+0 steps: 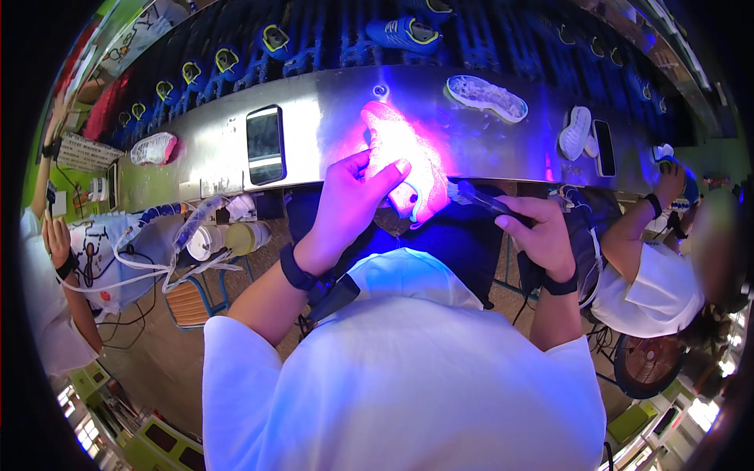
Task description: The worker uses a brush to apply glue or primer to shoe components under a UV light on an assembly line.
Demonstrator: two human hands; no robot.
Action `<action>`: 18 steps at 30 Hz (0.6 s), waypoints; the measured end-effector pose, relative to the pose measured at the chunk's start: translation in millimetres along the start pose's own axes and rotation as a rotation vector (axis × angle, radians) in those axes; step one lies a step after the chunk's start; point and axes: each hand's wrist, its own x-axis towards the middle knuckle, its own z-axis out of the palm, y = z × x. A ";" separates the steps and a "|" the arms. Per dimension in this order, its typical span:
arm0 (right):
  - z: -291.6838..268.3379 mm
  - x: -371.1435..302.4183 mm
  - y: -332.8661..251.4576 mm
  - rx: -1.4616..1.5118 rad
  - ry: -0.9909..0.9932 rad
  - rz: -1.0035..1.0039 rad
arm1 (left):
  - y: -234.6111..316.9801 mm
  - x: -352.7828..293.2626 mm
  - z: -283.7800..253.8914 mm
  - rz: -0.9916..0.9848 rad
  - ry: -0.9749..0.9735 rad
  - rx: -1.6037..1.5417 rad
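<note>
A shoe sole (416, 161), glowing pink and white under a strong purple-blue light, is gripped by my left hand (349, 196) at the near edge of the metal table. My thumb lies over the sole and my fingers go behind it, partly hidden. My right hand (542, 235) is closed around the dark handle of a brush (479, 199). The bristles are at the sole's right edge and appear to touch it. Glare washes out much of the sole's surface.
On the metal table (212, 133) lie a smartphone (265, 145), a pale sole (487, 98) and another sole (153, 147). Behind runs a dark conveyor (330, 55) carrying several blue shoes (404, 34). Co-workers (648, 275) sit at both sides. Tubs (247, 237) and hoses stand at left.
</note>
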 end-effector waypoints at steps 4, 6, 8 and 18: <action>1.6 3.5 -11.5 -0.183 0.055 -0.068 | -11.2 6.3 -9.4 -0.070 -0.041 -0.004; -0.1 6.7 -20.1 -0.214 0.048 -0.037 | -11.5 5.4 -6.3 -0.187 -0.048 -0.165; -0.2 10.5 -25.9 -0.245 0.050 0.000 | -13.8 4.8 -8.9 -0.263 -0.056 -0.277; -12.2 40.3 -52.4 -0.396 0.031 -0.203 | -15.6 -1.1 -16.3 -0.493 -0.205 -0.703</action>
